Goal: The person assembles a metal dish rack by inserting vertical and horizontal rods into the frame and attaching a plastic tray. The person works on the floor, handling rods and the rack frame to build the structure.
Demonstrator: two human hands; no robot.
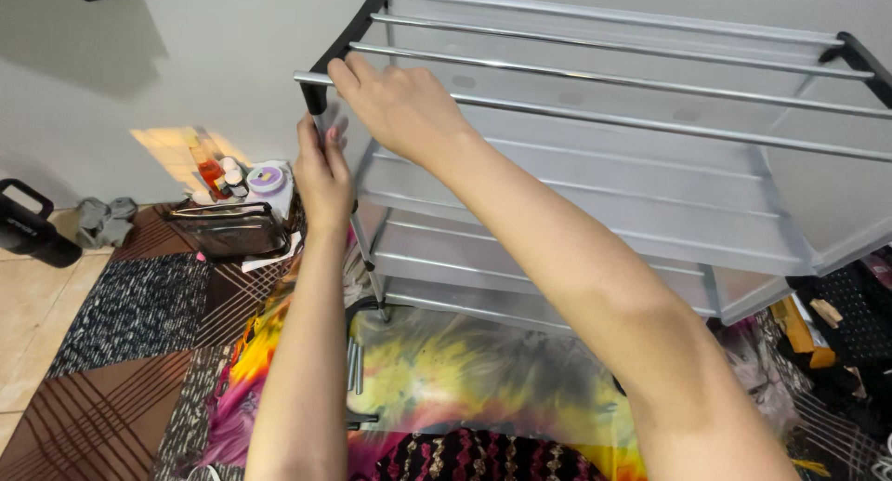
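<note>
**Gripping the corner of a metal shoe rack**

Reaching toward the upper left of the frame, I have both hands at the front left corner of a tiered metal shoe rack [613, 118]. My right hand [400, 109] lies over the top of the corner, fingers curled down onto the front chrome rail [650, 123] just beside the black plastic corner bracket [314, 95]. My left hand [323, 179] comes up from below and is closed around the upright post [370, 258] right under that bracket, thumb and fingers wrapped on it. The rack fills the upper right and centre of the frame, its silver rails running off to the right, with grey fabric shelves on the lower tiers.

Below it, at the bottom centre, a tie-dye cloth [465, 374] in yellow, pink and grey is spread out, and a few loose chrome tubes [355, 365] lie on it near the rack's foot. At the left, a clear pouch [228, 230] sits on a patterned rug [130, 323], with small bottles and jars [237, 176] just behind it by the wall. A black mug [32, 228] stands at the far left edge.
</note>
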